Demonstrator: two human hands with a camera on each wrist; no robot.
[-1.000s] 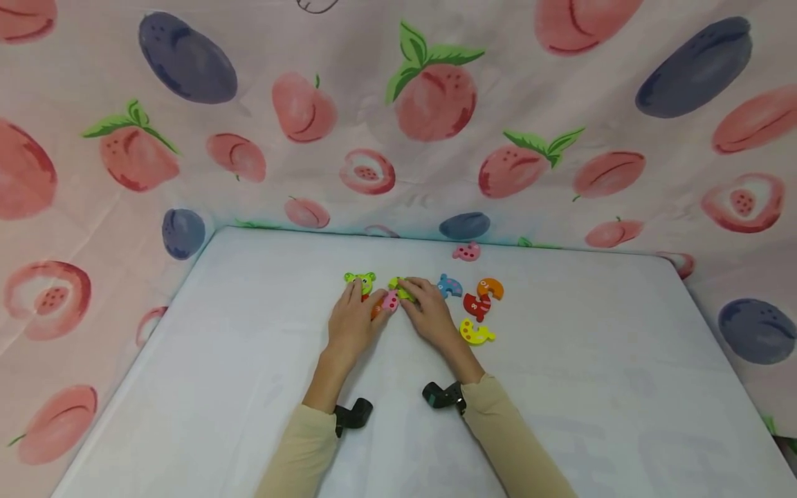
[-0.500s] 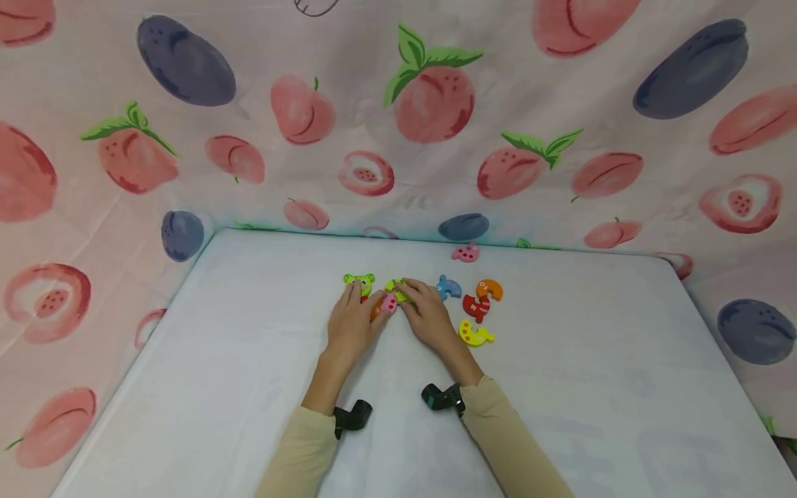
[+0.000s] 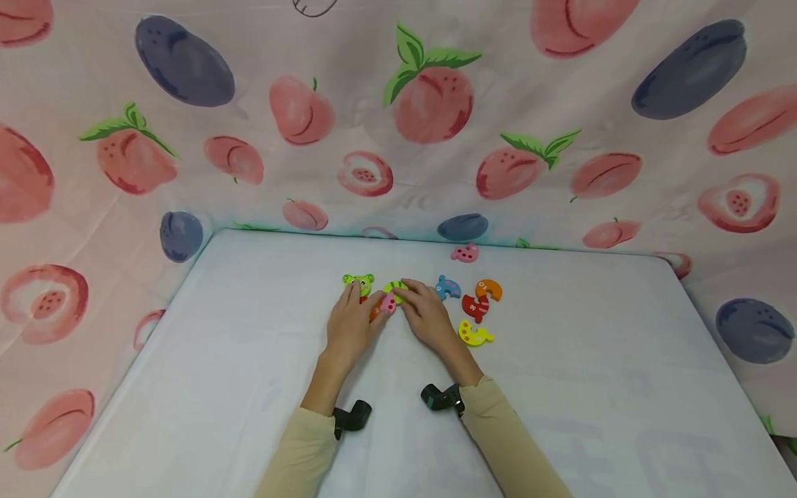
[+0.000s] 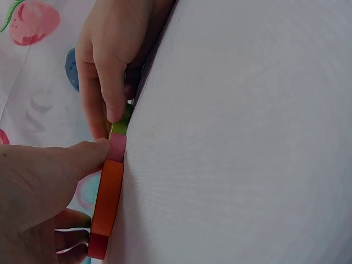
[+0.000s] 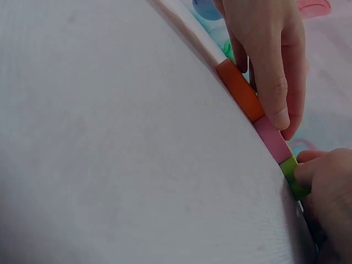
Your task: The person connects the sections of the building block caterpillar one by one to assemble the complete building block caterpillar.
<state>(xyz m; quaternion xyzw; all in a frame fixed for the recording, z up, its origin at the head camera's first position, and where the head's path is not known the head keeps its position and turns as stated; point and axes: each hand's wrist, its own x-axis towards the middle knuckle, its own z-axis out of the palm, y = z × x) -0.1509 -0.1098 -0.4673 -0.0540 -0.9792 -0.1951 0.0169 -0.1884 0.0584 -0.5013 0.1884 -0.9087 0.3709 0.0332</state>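
My left hand (image 3: 353, 321) rests over a curved row of toy animal puzzle pieces, its fingers straight across the green face piece (image 3: 364, 285). Its thumb touches the pink spotted piece (image 3: 389, 303). Between them lie an orange piece (image 4: 107, 198) and a red piece (image 4: 98, 246), mostly under the hand in the head view. My right hand (image 3: 428, 315) pinches a green striped piece (image 3: 394, 287) between thumb and fingers. In the right wrist view, that green piece (image 5: 294, 179) sits right against the end of the pink piece (image 5: 273, 138).
Right of the hands lie a blue piece (image 3: 447, 287), an orange piece (image 3: 489, 290), a red striped piece (image 3: 475, 308) and a yellow piece (image 3: 474, 334). A pink spotted piece (image 3: 465, 253) is near the back edge. Fruit-print cloth (image 3: 249, 104) rises behind the white table (image 3: 623, 346).
The right hand has shifted the green striped piece slightly left and turned it against the pink piece, so more of its stripes show. The left hand has stayed in place.
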